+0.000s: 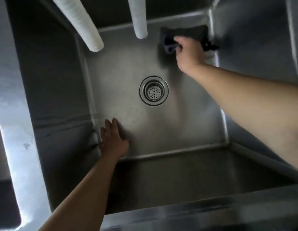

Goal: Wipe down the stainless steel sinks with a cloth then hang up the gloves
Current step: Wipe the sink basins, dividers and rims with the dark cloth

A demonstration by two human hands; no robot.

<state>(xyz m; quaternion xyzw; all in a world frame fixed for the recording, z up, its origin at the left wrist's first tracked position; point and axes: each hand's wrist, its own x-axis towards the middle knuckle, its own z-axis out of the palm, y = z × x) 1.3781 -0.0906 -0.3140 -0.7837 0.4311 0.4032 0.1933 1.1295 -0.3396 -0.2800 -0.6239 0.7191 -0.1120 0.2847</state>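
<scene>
I look straight down into a deep stainless steel sink (121, 67) with a round drain strainer (153, 91) in the middle of its floor. A dark cloth (186, 33) lies in the far right corner of the floor. My right hand (188, 54) grips the cloth's near edge, fingers curled round a fold. At the near left corner my left hand (112, 140) rests on the sink floor with fingers straight, holding nothing. No gloves are in view.
Two white hose ends (93, 39) (140, 29) hang down over the far side of the sink. A steel divider wall (23, 140) runs along the left, and the front rim (203, 212) crosses the bottom of the view.
</scene>
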